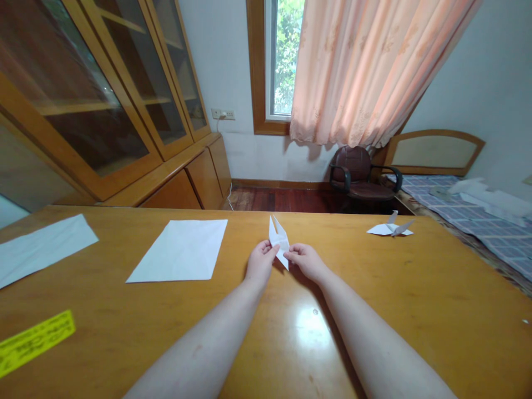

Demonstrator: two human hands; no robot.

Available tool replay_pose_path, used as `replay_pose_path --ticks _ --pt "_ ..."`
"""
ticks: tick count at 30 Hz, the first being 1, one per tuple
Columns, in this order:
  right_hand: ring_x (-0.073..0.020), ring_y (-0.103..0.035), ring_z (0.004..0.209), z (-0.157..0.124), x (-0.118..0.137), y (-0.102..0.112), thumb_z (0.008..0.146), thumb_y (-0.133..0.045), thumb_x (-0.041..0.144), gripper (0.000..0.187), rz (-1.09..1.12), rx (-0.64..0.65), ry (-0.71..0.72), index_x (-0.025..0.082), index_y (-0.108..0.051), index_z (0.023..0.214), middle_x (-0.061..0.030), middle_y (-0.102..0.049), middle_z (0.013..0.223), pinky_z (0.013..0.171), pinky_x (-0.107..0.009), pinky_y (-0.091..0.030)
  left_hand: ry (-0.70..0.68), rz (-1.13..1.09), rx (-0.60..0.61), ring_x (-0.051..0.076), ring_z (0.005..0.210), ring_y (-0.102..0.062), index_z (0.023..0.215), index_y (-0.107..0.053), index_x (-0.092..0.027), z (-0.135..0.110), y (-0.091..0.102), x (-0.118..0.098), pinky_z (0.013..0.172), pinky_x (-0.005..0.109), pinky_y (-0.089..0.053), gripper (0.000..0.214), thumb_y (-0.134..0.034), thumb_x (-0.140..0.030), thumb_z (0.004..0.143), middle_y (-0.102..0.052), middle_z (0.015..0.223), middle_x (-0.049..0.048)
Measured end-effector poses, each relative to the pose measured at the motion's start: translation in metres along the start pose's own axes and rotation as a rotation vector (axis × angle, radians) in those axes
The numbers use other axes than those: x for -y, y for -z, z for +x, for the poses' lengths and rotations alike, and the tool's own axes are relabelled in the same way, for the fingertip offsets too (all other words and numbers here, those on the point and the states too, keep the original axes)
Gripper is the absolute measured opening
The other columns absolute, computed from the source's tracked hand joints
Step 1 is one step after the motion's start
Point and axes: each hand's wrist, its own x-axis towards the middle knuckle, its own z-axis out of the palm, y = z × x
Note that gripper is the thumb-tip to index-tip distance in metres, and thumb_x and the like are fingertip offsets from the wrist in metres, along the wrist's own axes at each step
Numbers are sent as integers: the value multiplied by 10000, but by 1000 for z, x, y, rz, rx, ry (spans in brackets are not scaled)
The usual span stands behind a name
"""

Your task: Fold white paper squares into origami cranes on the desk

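Note:
A small piece of folded white paper [281, 239] is held up between my two hands, above the wooden table. It has two narrow points standing at the top and one point aimed down toward me. My left hand [260, 259] pinches its left edge with thumb and fingers. On the other side, my right hand [306, 260] grips the lower right edge between thumb and forefinger. A folded white paper crane [390, 228] rests on the table to the right. To the left lies a flat white sheet of paper [183, 250].
Another white sheet [45, 246] lies at the table's far left, with a yellow label [36, 341] nearer to me. The wooden table [415, 310] ends before a brown office chair [361, 173]. A glass-fronted cabinet [174, 158] stands left, a bed [490, 205] right.

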Motion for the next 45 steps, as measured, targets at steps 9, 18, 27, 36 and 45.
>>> replay_pose_path --ticks 9,18,27,36,45 --pt "-110 -516 511 -5 5 -1 664 -684 402 264 3 78 -11 170 -561 637 16 -584 543 535 -230 -370 -48 68 -55 158 651 -650 812 -584 -150 -1 0 -1 627 260 -490 301 -711 -373 656 -698 738 40" --pt "-106 -497 514 -3 1 2 702 -650 352 240 -146 98 18 159 -568 585 10 -593 540 540 -223 -371 -57 93 -65 152 646 -640 788 -580 -149 -1 0 -1 609 247 -479 312 -723 -384 639 -692 724 36" --pt "-116 -516 521 -5 2 3 762 -588 472 358 -163 145 53 162 -562 583 -3 -597 544 547 -228 -394 -52 130 -13 199 786 -657 900 -655 -132 2 2 -1 705 272 -483 344 -734 -345 641 -718 871 88" --pt "-91 -443 463 -8 9 3 786 -540 548 450 -189 169 44 171 -520 541 16 -532 493 505 -216 -344 -42 181 0 198 744 -656 857 -676 -148 4 8 5 680 267 -473 309 -716 -387 665 -718 798 64" --pt "-86 -418 446 -9 10 3 794 -544 498 404 -229 162 34 169 -528 559 23 -526 486 475 -213 -312 -81 249 -6 197 720 -651 862 -683 -143 3 8 4 657 261 -465 319 -652 -426 718 -714 748 55"
